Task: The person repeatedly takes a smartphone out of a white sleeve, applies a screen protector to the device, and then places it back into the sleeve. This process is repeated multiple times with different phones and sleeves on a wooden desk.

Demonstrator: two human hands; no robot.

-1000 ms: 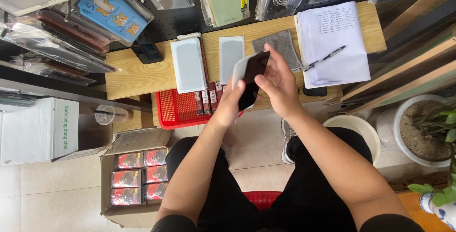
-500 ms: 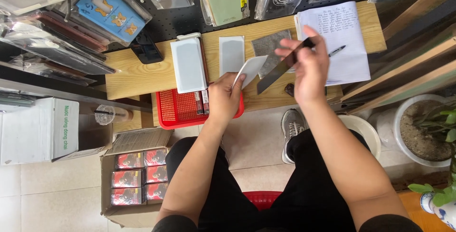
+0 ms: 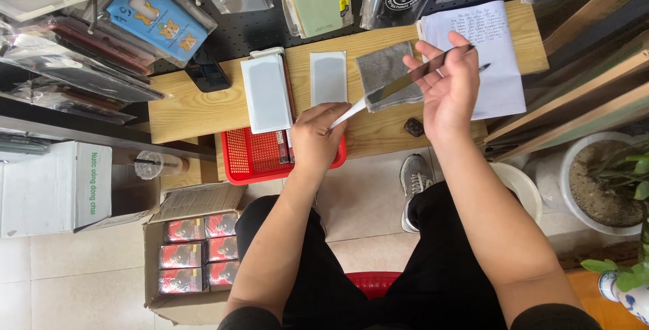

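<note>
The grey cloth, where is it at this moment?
In the head view, the grey cloth lies on the wooden bench, right of centre, between a white sleeve and the notebook.

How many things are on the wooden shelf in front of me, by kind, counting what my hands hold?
White flat boxes: 2, the larger and the smaller
Grey cloth: 1
Notebook: 1
Black phone: 1
Glass sheet in the right hand: 1
White film strip in the left hand: 1
Total: 7
</note>
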